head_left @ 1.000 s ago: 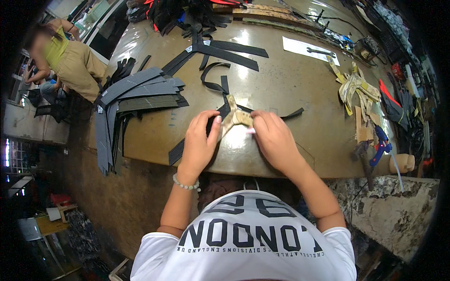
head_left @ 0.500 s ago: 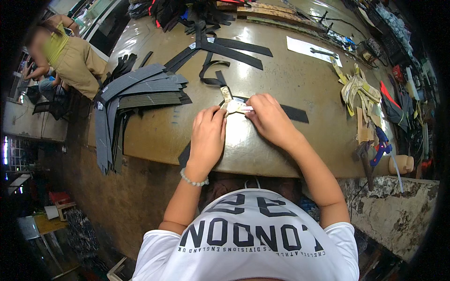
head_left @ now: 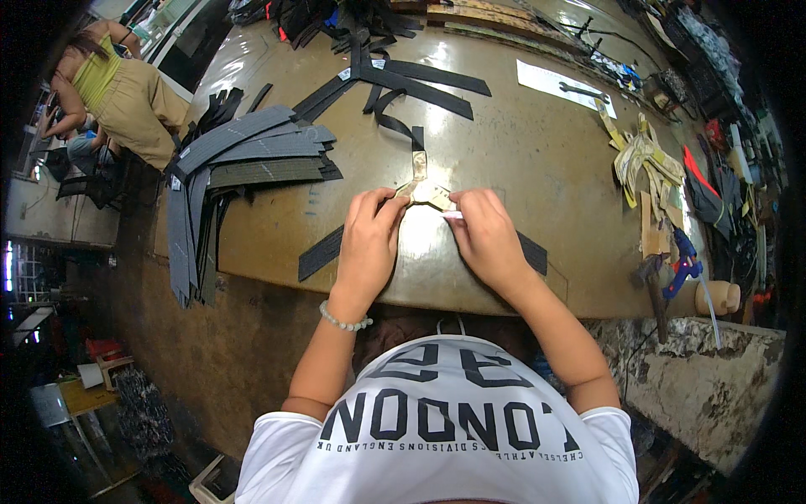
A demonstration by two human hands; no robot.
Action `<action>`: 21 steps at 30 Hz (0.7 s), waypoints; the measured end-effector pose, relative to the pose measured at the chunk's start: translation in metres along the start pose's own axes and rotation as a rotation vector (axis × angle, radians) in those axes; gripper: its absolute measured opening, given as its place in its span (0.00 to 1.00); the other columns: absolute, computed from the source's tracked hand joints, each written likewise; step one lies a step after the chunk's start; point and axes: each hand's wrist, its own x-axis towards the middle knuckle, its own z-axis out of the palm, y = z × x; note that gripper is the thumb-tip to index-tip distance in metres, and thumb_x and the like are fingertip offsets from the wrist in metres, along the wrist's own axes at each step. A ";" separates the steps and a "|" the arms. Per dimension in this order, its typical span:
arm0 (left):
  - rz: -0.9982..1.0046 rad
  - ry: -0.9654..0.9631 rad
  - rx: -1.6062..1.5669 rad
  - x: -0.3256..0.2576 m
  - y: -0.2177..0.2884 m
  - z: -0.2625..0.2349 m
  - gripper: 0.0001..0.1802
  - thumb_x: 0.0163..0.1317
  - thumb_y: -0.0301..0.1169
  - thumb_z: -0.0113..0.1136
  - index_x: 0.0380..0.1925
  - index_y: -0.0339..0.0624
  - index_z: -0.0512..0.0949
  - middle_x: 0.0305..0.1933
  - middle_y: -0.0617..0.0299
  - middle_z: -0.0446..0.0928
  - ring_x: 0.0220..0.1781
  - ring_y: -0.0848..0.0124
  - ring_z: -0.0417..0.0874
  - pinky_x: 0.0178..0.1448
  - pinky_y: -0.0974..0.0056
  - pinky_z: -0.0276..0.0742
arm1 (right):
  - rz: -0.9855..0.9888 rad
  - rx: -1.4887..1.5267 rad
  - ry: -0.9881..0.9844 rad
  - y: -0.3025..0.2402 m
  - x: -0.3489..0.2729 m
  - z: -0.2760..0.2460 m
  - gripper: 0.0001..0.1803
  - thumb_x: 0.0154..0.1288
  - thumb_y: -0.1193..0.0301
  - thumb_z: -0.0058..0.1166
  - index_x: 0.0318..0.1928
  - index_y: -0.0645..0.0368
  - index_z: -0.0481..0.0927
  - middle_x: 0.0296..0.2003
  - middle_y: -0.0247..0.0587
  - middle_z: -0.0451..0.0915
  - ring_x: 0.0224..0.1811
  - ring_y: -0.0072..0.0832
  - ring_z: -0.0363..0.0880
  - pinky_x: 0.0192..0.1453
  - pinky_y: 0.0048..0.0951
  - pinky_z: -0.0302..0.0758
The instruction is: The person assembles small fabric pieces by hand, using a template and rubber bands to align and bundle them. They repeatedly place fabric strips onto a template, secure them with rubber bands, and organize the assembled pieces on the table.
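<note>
My left hand and my right hand rest side by side on the brown worktable, both pinching a small tan cardboard template that lies on a long black strip. The strip runs under both hands and comes out again at the right. My right hand also holds a thin white marker against the template. A narrow arm of the template points away from me toward a looped black strap.
A stack of dark grey strips hangs over the table's left edge. Long black strips lie at the far side. Tan cut-outs, a hammer and a blue glue gun sit at right. Another person bends over at far left.
Both hands and the template have stayed at the near edge of the table, shifting slightly; my fingers have repositioned on the template.
</note>
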 end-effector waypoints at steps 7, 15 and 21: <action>0.082 -0.043 0.219 0.006 0.018 0.010 0.10 0.62 0.23 0.59 0.42 0.28 0.78 0.50 0.46 0.76 0.50 0.52 0.76 0.57 0.54 0.74 | -0.033 -0.020 -0.023 -0.004 0.003 0.000 0.13 0.60 0.78 0.58 0.44 0.67 0.74 0.39 0.52 0.78 0.44 0.49 0.75 0.48 0.42 0.74; -0.052 -0.228 0.539 0.020 0.051 0.041 0.25 0.63 0.41 0.60 0.49 0.28 0.76 0.57 0.43 0.72 0.47 0.54 0.75 0.47 0.55 0.81 | 0.634 0.854 0.169 0.023 -0.008 -0.054 0.17 0.77 0.61 0.43 0.39 0.64 0.74 0.35 0.47 0.83 0.34 0.28 0.78 0.40 0.32 0.75; 0.000 -0.166 0.770 0.017 0.060 0.056 0.48 0.58 0.62 0.56 0.59 0.24 0.70 0.67 0.40 0.66 0.46 0.51 0.74 0.54 0.50 0.79 | 0.519 0.178 0.236 -0.001 -0.047 -0.038 0.09 0.70 0.70 0.55 0.39 0.65 0.79 0.30 0.48 0.78 0.27 0.35 0.78 0.34 0.34 0.74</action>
